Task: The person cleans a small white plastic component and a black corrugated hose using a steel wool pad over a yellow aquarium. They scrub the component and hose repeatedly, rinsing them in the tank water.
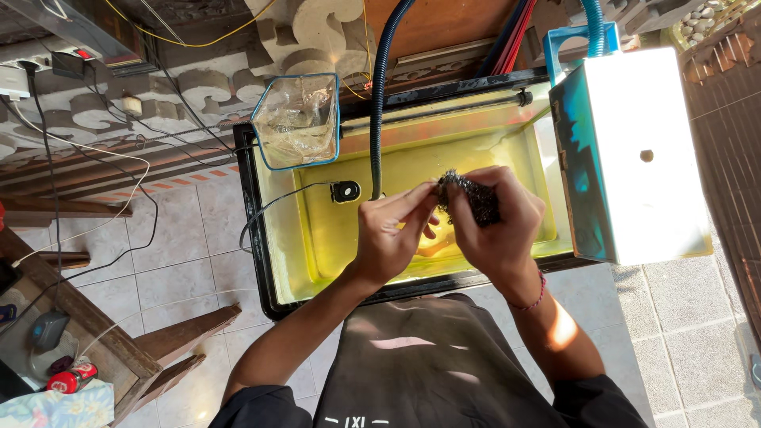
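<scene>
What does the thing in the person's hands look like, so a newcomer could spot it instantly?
Above the yellow-green tank, both hands meet. The right hand grips a dark metallic scouring pad, and the left hand pinches its edge. It alone is wiry and tangled.

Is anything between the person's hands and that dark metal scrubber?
Nothing visible. The right hand already grips the steel wool scrubber, and the left hand pinches its edge, both above the greenish water in the glass tank.

floor (190, 277): pale tiles
aquarium (269, 261): black-framed, set on the floor
wooden stand (158, 349): placed near left
</scene>
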